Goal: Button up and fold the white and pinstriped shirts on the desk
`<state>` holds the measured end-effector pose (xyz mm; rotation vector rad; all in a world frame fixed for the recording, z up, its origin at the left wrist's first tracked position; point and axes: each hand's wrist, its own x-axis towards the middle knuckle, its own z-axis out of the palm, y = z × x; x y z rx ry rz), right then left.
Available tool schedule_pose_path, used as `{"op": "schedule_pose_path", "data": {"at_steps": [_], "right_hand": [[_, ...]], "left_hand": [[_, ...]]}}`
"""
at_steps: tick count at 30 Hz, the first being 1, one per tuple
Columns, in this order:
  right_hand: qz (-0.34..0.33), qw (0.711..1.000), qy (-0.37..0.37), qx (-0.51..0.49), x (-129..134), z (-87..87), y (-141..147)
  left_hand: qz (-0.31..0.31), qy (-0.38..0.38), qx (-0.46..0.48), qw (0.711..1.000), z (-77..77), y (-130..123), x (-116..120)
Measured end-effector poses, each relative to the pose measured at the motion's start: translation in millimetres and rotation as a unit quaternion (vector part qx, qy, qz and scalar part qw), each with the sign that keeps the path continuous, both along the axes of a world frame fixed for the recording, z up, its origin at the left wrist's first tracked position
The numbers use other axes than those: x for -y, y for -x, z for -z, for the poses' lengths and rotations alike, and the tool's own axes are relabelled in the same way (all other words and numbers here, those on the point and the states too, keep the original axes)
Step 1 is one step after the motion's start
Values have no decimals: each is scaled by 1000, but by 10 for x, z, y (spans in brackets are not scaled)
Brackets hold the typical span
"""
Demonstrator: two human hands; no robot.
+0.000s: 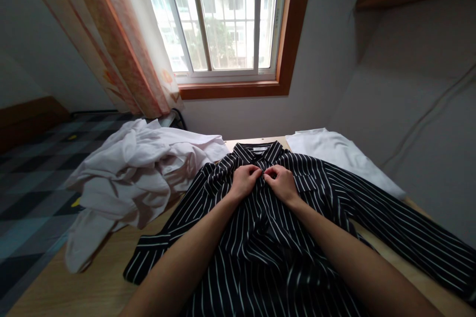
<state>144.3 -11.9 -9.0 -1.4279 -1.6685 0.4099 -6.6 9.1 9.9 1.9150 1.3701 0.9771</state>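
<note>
A black shirt with white stripes lies face up, its collar pointing toward the window and its sleeves spread to both sides. Just below the collar, my left hand pinches the front edge of the shirt. Close beside it, my right hand pinches the same front opening from the other side, fingertips nearly touching those of the left. Whatever small part sits between the fingertips is too small to make out. Lower down, the front of the shirt is loosely wrinkled.
A heap of white clothing lies on the left of the wooden table. A folded white garment is at the back right. Left of the table is a bed with checked bedding. Beyond stand a window and a curtain.
</note>
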Motion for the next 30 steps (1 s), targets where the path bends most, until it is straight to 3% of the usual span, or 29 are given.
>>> {"op": "schedule_pose_path", "data": {"at_steps": [5, 11, 20, 30], "right_hand": [[35, 992, -52, 107, 60, -27, 66], [53, 978, -107, 171, 113, -69, 105], [47, 973, -127, 188, 121, -65, 98], [42, 972, -135, 185, 130, -67, 108]], "left_hand": [[-49, -25, -91, 994, -85, -45, 80], [-138, -106, -188, 967, -159, -89, 203], [-44, -14, -129, 991, -81, -101, 128], [-39, -16, -46, 998, -26, -89, 79]]}}
